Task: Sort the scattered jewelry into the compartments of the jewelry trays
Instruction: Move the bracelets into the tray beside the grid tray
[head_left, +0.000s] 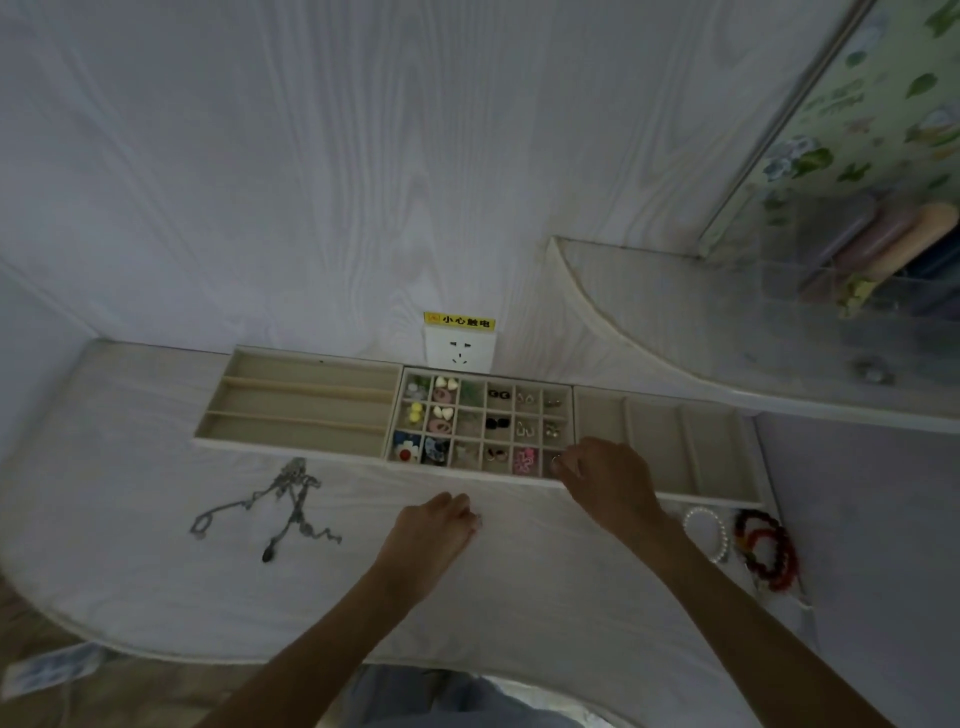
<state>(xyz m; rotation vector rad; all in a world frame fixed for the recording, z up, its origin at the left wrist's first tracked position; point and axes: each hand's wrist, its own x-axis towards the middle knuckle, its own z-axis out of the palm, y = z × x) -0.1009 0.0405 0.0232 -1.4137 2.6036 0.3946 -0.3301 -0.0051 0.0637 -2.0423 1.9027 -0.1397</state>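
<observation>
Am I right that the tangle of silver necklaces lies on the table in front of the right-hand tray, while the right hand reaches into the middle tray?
Not quite. The head view shows the silver necklaces lying on the table in front of the left-hand tray, not the right-hand one. The rest holds: the right hand reaches into the middle tray, at its front right corner.

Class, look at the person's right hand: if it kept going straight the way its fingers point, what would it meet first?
The right hand points up-left, its fingers already over the bottom-right compartment of the middle tray. Probably that compartment's floor first, then the pink piece next door; depth is unclear.
</observation>
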